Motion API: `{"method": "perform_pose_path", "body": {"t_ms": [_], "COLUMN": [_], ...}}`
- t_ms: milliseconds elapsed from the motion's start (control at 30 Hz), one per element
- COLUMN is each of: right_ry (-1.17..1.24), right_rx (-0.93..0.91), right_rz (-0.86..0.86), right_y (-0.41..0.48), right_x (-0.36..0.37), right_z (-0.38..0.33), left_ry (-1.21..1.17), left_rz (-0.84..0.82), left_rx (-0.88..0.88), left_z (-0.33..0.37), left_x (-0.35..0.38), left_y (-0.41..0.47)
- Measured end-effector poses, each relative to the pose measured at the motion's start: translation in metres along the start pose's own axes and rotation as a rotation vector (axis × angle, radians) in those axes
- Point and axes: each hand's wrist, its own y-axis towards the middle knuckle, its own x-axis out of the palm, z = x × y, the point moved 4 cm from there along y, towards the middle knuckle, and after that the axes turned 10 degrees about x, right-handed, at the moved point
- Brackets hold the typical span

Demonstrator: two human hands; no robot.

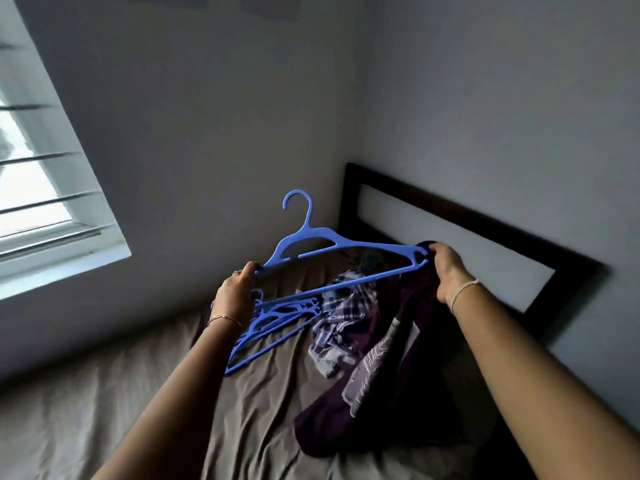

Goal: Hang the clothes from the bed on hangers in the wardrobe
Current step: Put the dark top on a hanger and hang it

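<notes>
Above the bed point(138, 393), left hand point(235, 292) and right hand point(448, 268) grip one blue hanger point(313, 235); right pinches purple garment point(415, 358).

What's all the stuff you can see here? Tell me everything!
raised hanger: one, blue, held above the bed
spare hangers: several, blue, piled on the sheet
plaid shirt: one, purple-white, crumpled on the bed
purple garment: one, dark purple, hanging from the right hand to the bed
bed sheet: one, brown, covering the bed
headboard: one, dark, by the right wall
window: one, white-framed, left
left hand: one, grips raised hanger's left end
right hand: one, pinches purple garment
</notes>
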Motion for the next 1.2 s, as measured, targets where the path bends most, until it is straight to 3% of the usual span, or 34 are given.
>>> {"method": "perform_pose_path", "body": {"t_ms": [167, 367, 867, 1000, 1200], "right_ry": [-0.197, -0.558, -1.161, -1.154, -1.022], "right_rx": [-0.136, -0.379, -0.530, -0.558, -0.627], "right_rz": [0.044, 0.238, 0.348, 0.320, 0.137], "right_y": [-0.034, -0.077, -0.165, -0.168, -0.171], "right_x": [-0.041, -0.077, -0.092, -0.078, -0.046], "right_z": [-0.029, -0.050, -0.024, -0.029, -0.036], "left_ry": [0.005, -0.016, -0.008, -0.020, -0.045], "left_rz": [0.032, 0.106, 0.157, 0.144, 0.123], "left_rx": [0.112, 0.143, 0.170, 0.199, 0.274], "left_z": [0.037, 0.073, 0.119, 0.124, 0.140], "left_x": [-0.012, -0.020, -0.038, -0.037, -0.031], "left_y": [0.001, -0.027, -0.109, -0.102, -0.080]}}
